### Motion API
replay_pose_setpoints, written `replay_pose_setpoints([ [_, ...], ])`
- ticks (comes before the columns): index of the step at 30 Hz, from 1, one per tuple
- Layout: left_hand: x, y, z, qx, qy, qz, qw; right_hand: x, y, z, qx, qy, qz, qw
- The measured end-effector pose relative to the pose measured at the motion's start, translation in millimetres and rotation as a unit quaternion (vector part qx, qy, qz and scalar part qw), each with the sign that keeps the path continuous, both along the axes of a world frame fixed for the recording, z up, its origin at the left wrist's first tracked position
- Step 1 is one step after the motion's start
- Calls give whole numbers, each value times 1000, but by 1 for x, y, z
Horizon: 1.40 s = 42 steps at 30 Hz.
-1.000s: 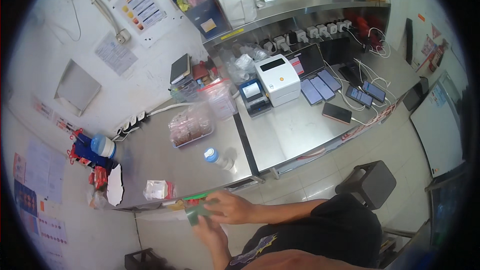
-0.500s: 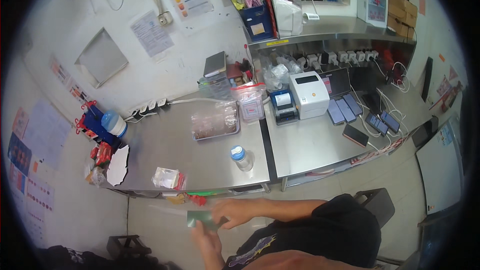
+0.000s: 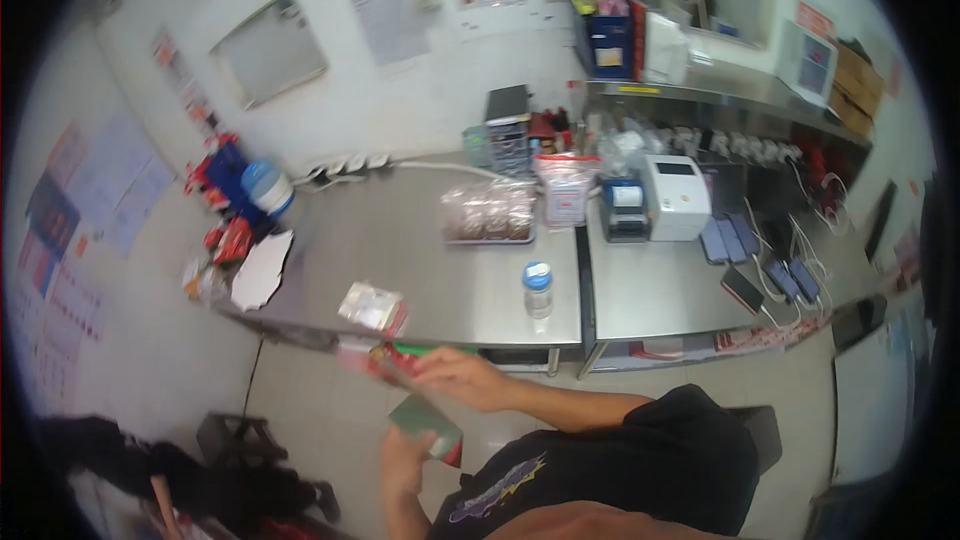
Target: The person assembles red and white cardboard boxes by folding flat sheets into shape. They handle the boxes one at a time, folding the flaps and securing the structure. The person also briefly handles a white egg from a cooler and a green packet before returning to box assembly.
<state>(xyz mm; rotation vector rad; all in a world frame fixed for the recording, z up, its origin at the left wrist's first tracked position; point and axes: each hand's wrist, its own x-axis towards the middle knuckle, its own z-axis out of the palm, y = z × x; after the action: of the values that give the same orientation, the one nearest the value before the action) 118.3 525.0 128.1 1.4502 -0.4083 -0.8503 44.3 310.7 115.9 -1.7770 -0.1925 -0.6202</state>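
My left hand (image 3: pixel 403 455) grips a flat green packet or card (image 3: pixel 425 423) with red showing at its lower edge, held in front of my body below the counter's front edge. Just above it is my right hand (image 3: pixel 465 378), apart from the green piece, its fingers pointing left and smeared by motion. A thin pale blurred strip (image 3: pixel 402 374) shows by those fingertips; whether they grip it is unclear. Nearest on the steel counter (image 3: pixel 350 230) lies a small stack of white packets or cards (image 3: pixel 372 306) with a red edge.
A clear jar with a blue lid (image 3: pixel 538 290) and a tray of plastic-wrapped items (image 3: pixel 488 214) stand on the counter. To the right are a white label printer (image 3: pixel 677 198) and several phones (image 3: pixel 740 237) on cables. Another person in dark clothes (image 3: pixel 190 465) is at lower left, near a dark stool (image 3: pixel 238 440).
My right hand has risen away from the green piece, which my left hand now holds more tilted. The view has shifted, bringing the other person at lower left further into sight.
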Motion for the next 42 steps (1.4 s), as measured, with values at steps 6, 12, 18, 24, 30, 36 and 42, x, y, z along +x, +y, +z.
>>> replay_pose_setpoints([
  [6, 10, 27, 51, 103, -190, -209, 954, 19, 12, 26, -158, -5, -11, 987],
  [12, 14, 67, 64, 225, -314, -140, 912, 55, 38, 23, -149, -5, -5, 989],
  [18, 8, 91, 51, 240, -492, 224, 806, 102, 81, 4, 52, -8, -146, 988],
  [24, 28, 131, 30, 180, -478, 277, 814, 132, 118, 22, 3, 4, 90, 996],
  [30, 71, 158, 27, 138, -485, 266, 822, 174, 151, 52, -136, 44, 230, 963],
  [36, 138, 154, 14, 135, -461, 304, 823, 257, 167, 22, -24, 73, 79, 994],
  [42, 258, 152, 3, 169, -496, 290, 801, 370, 161, 8, -45, 78, 244, 966],
])
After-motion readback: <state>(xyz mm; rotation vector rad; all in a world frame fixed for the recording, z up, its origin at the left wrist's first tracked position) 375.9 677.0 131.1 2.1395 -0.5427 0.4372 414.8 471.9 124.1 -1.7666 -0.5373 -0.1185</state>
